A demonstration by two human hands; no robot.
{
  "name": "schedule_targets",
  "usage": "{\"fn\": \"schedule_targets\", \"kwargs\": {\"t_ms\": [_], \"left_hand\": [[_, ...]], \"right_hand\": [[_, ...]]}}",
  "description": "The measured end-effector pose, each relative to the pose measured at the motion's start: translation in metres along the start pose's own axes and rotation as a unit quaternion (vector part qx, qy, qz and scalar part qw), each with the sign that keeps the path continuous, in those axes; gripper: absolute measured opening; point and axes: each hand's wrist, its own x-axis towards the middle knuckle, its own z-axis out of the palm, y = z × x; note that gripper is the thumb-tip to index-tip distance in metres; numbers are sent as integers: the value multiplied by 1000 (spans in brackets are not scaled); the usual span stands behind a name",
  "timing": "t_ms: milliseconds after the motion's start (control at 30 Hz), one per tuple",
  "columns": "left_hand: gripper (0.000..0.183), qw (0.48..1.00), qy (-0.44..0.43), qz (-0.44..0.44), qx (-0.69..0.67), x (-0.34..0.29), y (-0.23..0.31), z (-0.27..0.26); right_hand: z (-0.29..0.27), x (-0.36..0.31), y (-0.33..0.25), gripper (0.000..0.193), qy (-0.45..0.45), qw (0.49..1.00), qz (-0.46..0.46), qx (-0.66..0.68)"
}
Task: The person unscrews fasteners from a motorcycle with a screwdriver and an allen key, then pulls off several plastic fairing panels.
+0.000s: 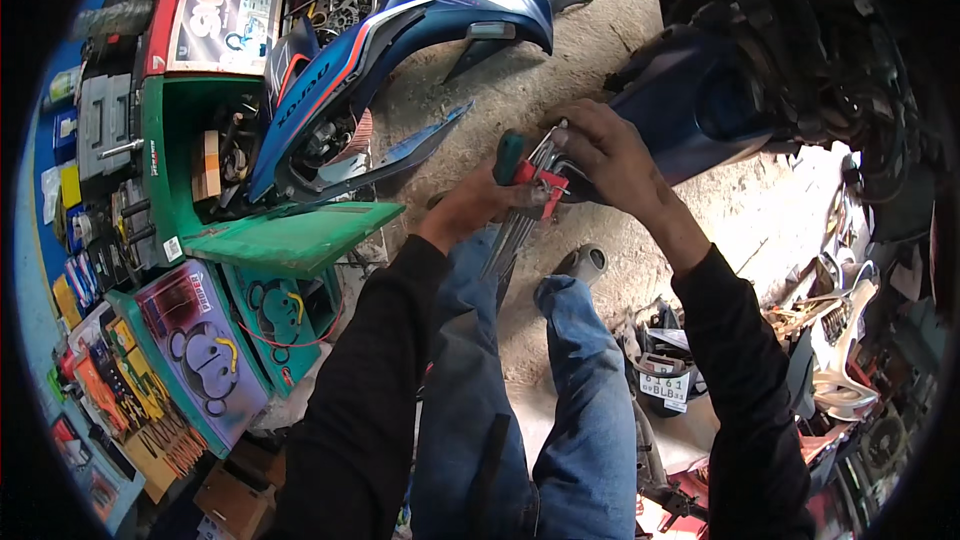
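Observation:
My left hand (468,206) is closed around a hex key set, whose red holder (552,190) carries several silver keys pointing down toward my knees. A screwdriver with a dark green handle (509,154) stands up out of the same grip. Fingers of my right hand (618,162) are bent and pinch the upper end of a hex key at the top of the set; its tip is partly hidden by them. Both hands are above the concrete floor, in front of my legs.
Blue motorcycle fairing panels (400,35) lean at the upper left, beside a green cabinet (165,170) with its door (300,238) swung out. A dark motorcycle body (690,100) stands at the upper right. Tools on boards (140,380) line the left; loose parts (840,340) pile up right.

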Motion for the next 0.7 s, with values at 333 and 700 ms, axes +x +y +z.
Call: {"fn": "schedule_targets", "kwargs": {"t_ms": [333, 700], "left_hand": [[27, 972, 105, 64, -198, -7, 18, -60], [33, 960, 240, 23, -144, -1, 36, -196]], "right_hand": [[47, 92, -25, 32, -130, 903, -249, -325], [144, 201, -25, 28, -122, 988, -24, -88]]}}
